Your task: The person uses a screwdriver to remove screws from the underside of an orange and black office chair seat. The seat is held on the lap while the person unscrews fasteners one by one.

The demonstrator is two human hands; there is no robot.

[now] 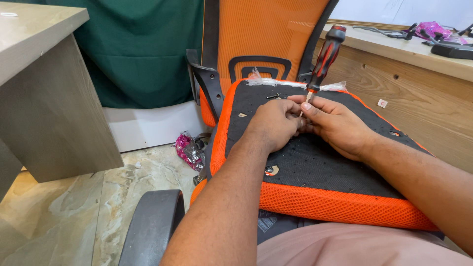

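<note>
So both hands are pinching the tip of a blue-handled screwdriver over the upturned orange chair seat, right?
Not quite: the head view shows the screwdriver's handle is red and black, not blue. The rest holds: the left hand and right hand meet at its tip over the black underside of the orange mesh chair seat.

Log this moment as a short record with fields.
Setting: orange chair seat, turned underside up, black panel on top
Left hand: on the panel, fingertips meeting the right hand
Right hand: steadying the shaft of a red-and-black screwdriver, standing nearly upright
Nearby: loose screw on the panel; pink foil wrapper on the floor
</note>
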